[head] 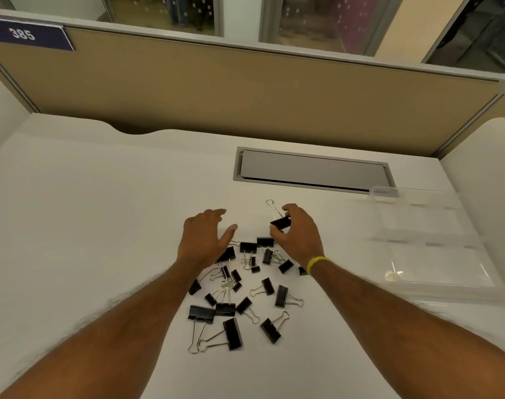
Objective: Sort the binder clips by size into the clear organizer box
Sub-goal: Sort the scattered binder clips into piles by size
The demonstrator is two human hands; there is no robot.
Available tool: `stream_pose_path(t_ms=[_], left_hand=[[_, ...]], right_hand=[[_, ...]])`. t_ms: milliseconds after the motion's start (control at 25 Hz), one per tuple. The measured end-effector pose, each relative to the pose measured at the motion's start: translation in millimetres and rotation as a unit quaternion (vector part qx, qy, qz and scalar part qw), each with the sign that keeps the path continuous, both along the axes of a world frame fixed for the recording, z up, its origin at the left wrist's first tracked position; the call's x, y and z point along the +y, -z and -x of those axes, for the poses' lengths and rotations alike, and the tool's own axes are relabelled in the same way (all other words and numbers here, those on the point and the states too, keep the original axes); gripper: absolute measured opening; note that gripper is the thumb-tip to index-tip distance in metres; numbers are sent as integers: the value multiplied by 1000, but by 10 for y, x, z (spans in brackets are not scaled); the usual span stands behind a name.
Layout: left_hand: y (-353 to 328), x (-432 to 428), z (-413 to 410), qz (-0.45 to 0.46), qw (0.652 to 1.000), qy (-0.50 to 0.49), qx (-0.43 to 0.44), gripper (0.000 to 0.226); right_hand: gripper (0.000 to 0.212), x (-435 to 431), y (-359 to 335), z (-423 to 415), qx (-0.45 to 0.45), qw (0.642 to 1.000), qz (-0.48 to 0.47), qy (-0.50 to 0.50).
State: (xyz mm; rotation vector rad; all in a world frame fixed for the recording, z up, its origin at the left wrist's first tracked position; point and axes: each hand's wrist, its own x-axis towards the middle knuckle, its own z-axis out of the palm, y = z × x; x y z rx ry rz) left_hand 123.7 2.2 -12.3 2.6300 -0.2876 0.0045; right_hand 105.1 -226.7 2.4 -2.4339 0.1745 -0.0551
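Roughly twenty black binder clips (239, 286) of mixed sizes lie scattered on the white desk (81, 226), the heap sitting at about 6 o'clock from the grey cable hatch (313, 171) set into the desktop. The right hand (298, 234) pinches one medium binder clip (280, 223) between thumb and fingers, lifted above the far edge of the heap, its wire handle pointing toward 11 o'clock. The left hand (205, 237) hovers at 9 o'clock from the held clip, fingers spread and loose, grasping nothing, its palm just over the heap's far left edge. A yellow wristband (317, 264) circles the right wrist. The clear organizer box (435, 243) stands at 3 o'clock from the right hand, well apart from the heap, lid raised; its compartments are hard to make out through the transparent plastic, and no clips show inside. The largest clips (231, 334) lie at the near edge of the heap, the smaller ones toward its centre. A tan partition (245, 90) bearing a "385" sign (27, 34) rises at 12 o'clock.
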Motion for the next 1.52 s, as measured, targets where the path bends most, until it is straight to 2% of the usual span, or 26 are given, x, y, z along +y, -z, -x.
stream_pose_path(t_ms=[120, 240, 320, 400, 480, 560, 640, 720, 920, 1120, 1280, 1440, 1520], left_hand=[[-113, -189, -74, 154, 982, -23, 109, 45], [-155, -242, -153, 316, 914, -91, 237, 44], [-125, -188, -207, 385, 876, -129, 259, 32], [-71, -74, -276, 408, 862, -171, 247, 18], [14, 86, -384, 391, 861, -215, 244, 16], [109, 280, -510, 366, 860, -258, 244, 16], [214, 460, -636, 346, 859, -297, 234, 16], [283, 576, -709, 308, 872, -317, 210, 16], [337, 628, -761, 235, 909, -307, 153, 33], [372, 620, -699, 202, 927, -294, 113, 38], [340, 653, -660, 221, 917, -311, 118, 49], [231, 719, -512, 199, 924, -314, 94, 51], [203, 765, -403, 175, 932, -306, 81, 49]], right_hand=[[55, 403, -83, -110, -41, 997, -55, -25], [56, 723, -70, -229, -35, 994, -86, -54], [58, 884, -39, -294, -18, 993, -95, -67], [63, 1004, -4, -353, -1, 992, -86, -90], [70, 1064, 33, -389, 12, 991, -70, -112], [69, 1037, 91, -400, 12, 991, -60, -119], [54, 941, 159, -397, 4, 992, -58, -114], [39, 829, 199, -376, 4, 993, -59, -105], [15, 717, 219, -211, 31, 995, -22, -97], [28, 814, 210, 38, 62, 979, 80, -177], [37, 883, 141, 42, 54, 950, 135, -275], [70, 864, 50, -24, 91, 877, 237, -409], [75, 897, -4, -49, 90, 843, 288, -445]])
